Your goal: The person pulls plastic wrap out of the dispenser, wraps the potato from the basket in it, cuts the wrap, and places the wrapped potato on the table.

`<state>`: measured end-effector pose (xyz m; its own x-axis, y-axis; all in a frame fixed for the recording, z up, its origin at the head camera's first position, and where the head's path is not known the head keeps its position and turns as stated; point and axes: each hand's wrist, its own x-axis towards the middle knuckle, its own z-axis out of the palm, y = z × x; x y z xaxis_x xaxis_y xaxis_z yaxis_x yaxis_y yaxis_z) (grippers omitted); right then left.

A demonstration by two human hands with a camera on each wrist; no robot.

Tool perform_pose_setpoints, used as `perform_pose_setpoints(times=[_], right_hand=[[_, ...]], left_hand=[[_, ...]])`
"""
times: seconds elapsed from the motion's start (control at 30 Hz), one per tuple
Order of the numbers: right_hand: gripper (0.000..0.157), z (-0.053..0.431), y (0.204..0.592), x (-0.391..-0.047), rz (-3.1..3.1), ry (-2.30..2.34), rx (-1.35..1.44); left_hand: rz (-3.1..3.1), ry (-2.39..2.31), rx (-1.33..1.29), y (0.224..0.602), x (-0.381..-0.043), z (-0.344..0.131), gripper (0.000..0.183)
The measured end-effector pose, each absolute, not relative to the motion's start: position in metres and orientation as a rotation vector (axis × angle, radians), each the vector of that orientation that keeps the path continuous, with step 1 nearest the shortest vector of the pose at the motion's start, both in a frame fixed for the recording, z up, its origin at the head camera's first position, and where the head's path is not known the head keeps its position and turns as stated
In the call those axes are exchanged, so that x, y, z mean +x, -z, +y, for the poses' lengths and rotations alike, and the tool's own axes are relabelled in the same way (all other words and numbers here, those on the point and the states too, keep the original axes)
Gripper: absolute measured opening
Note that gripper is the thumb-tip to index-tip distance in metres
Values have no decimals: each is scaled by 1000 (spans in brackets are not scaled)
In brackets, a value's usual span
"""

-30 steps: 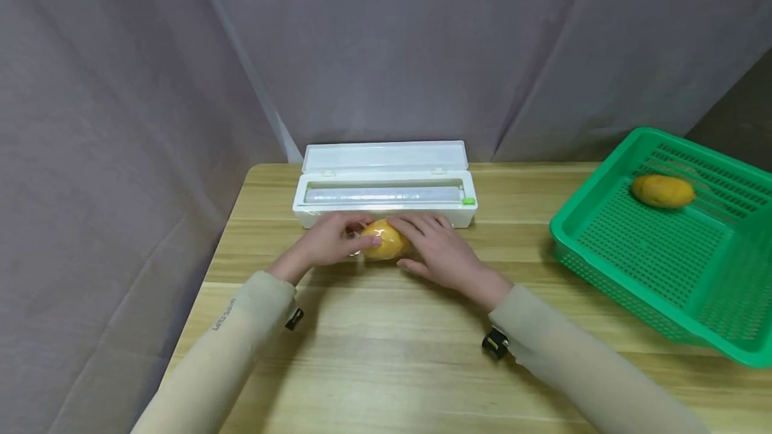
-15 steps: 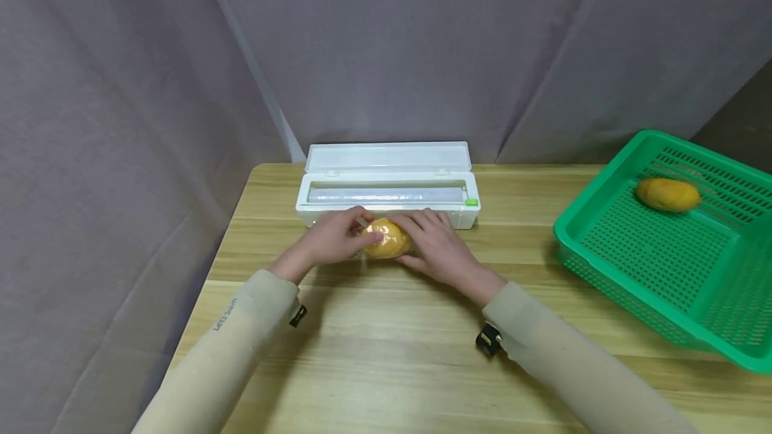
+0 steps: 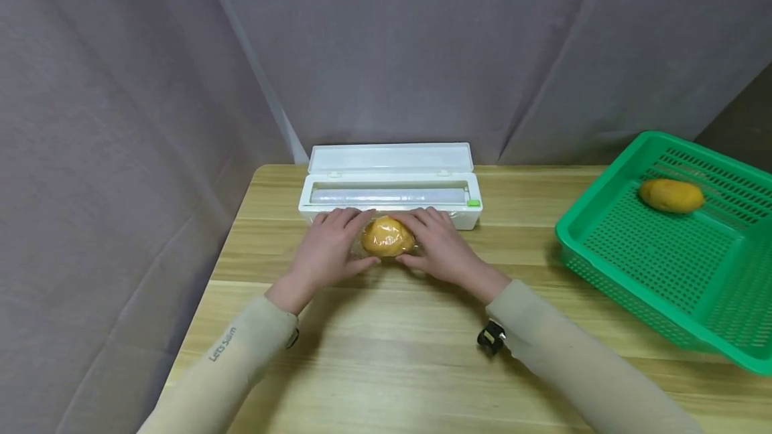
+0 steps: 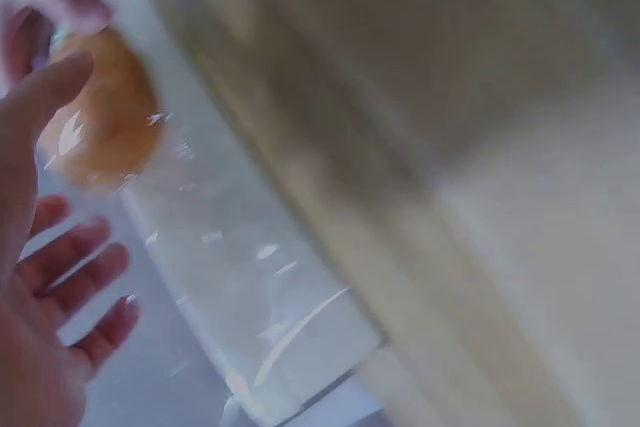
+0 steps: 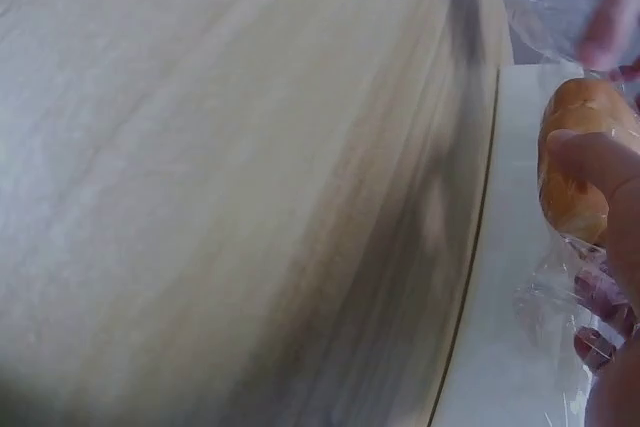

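Note:
A yellow mango [image 3: 388, 237] with shiny cling film [image 4: 215, 237] over it is held in front of the white cling film box [image 3: 386, 216]. My right hand [image 3: 443, 250] grips its right side, thumb pressed on the mango in the right wrist view and fingers behind, among crumpled film. On the other side is my left hand [image 3: 326, 246], fingers spread and thumb pointing at the mango; its thumb overlaps the fruit in the left wrist view. The box's lid [image 3: 391, 158] stands raised, with the film roll [image 3: 389, 195] inside.
A green basket [image 3: 569, 236] stands on the table's right side with another mango [image 3: 671, 195] in it. A green slider [image 3: 473, 203] sits at the box's right end. Behind the wooden table [image 3: 386, 353] hangs a grey curtain [image 3: 392, 45].
My left hand has let go of the mango's left end and spread its fingers, its thumb moving down off the fruit. My right hand has closed in on the right side.

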<state>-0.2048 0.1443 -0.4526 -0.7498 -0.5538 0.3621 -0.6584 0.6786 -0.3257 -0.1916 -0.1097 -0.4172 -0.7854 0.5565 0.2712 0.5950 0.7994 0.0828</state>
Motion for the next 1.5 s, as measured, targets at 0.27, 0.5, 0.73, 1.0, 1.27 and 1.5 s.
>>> perform_pose_setpoints(times=[0.27, 0.5, 0.73, 1.0, 1.27, 1.5], right_hand=[[84, 142, 447, -206, -2736, -726, 942], [84, 139, 441, -206, -2766, -786, 914], [92, 141, 433, -204, -2820, -709, 892], [98, 149, 429, -198, -2629, -393, 995], [90, 149, 441, -210, -2455, -231, 1065], [80, 148, 441, -219, -2420, -277, 1069]], left_hand=[[-2659, 177, -849, 446, -188, -104, 91], [-2577, 69, -736, 458, -192, -95, 89], [-2471, 10, -739, 458, -198, -92, 81], [-2519, 42, -785, 442, -204, -95, 77], [-2594, 85, -813, 432, -209, -98, 74], [-2667, 125, -804, 427, -212, -97, 71]])
